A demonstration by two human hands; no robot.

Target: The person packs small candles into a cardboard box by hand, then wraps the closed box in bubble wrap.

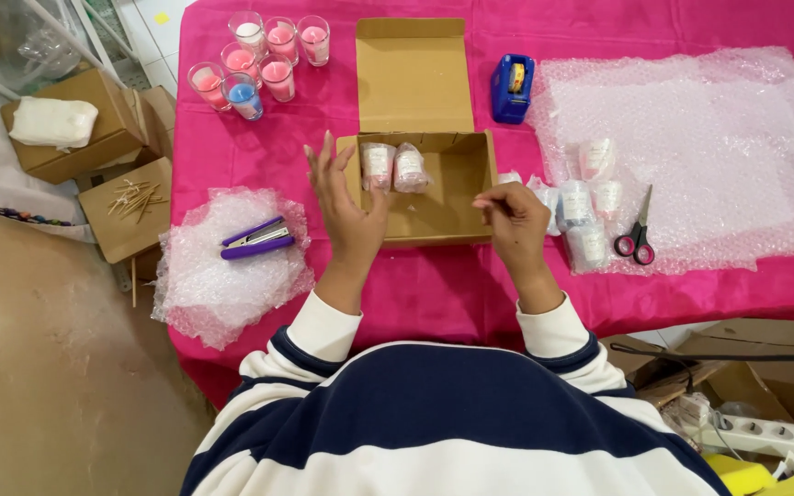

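An open cardboard box (448, 197) lies on the pink tablecloth (259, 156) with its lid flipped back. Two bubble-wrapped candle jars (394, 167) lie side by side in its far left corner. My left hand (346, 207) hovers at the box's left wall, fingers spread, holding nothing. At the right front edge of the box is my right hand (515, 220), fingers curled closed; nothing shows in it. Several more wrapped jars (585, 207) stand just right of that hand.
Several bare candles in glass jars (259, 57) stand at the far left. A purple stapler (257, 239) rests on bubble wrap (222, 276). A blue tape dispenser (513, 87), scissors (637, 234) and a large bubble-wrap sheet (719, 138) lie right. Cardboard boxes (94, 124) sit on the floor.
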